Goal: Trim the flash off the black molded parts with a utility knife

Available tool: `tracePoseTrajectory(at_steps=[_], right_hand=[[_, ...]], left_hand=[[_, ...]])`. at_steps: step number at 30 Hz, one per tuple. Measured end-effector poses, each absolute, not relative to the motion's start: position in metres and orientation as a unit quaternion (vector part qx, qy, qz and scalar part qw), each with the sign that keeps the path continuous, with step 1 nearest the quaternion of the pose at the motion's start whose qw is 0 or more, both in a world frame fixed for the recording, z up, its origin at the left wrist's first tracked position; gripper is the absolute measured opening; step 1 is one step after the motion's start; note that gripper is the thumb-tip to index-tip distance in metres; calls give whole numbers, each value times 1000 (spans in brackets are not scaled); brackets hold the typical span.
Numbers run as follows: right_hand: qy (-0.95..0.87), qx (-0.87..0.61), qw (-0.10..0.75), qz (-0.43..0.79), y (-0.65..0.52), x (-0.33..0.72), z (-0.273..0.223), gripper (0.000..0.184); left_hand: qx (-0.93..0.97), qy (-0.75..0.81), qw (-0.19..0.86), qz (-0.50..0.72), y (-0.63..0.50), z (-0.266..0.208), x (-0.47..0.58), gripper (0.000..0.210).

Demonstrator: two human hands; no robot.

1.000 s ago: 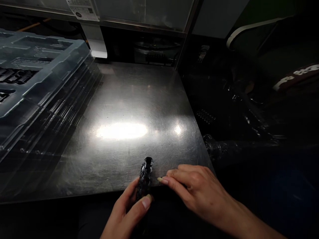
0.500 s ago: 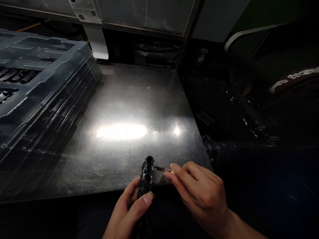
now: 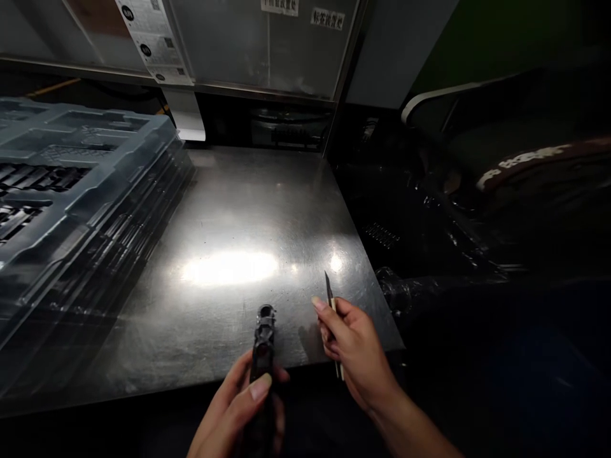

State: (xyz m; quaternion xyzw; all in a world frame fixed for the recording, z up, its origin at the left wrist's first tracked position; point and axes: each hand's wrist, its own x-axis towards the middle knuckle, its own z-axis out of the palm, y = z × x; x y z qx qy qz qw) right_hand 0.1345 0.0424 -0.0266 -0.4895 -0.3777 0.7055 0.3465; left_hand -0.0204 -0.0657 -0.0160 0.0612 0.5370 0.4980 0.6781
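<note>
My left hand (image 3: 238, 401) is closed round a long, glossy black moulded part (image 3: 264, 337) with round openings along it. The part's far end rises over the front edge of the metal table (image 3: 229, 210); its lower end is lost in the dark. Between the thumb and fingers of my right hand (image 3: 351, 334) is a small craft knife (image 3: 329, 289) with a pale, thin handle. Its dark pointed blade tips up and away, apart from the black part.
On the left stands a stack of clear plastic trays (image 3: 119, 184) with black parts (image 3: 42, 177) in the top one. Printed labels (image 3: 157, 48) hang on the panel behind the table. Dark shiny plastic wrapping (image 3: 396, 289) lies past the table's right edge.
The knife has swung away from the black part, its blade turning from leftward to upward. My left hand and the part have shifted slightly left, and the camera view has tilted up.
</note>
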Motion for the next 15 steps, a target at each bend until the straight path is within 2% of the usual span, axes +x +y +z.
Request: tracePoseTrajectory(at_steps=[3,5,8,11,15], right_hand=[[-421,-448,320,720,24,142,-21,44],[-427,-408,302,748,10,139,-16,60],[-385,-393,303,778,-1,131,-12,77],[-358,-389,319,787,1,126,-12,73],[-372,-365,285,804,8,129,-15,62]], left_hand=[[41,550,579,601,-56,3,-14,52],[23,538,525,659,-46,15,-5,56],[0,503,526,686,-36,21,9,51],[-10,483,537,691,-35,11,17,56],[-16,479,545,688,-41,-7,13,55]])
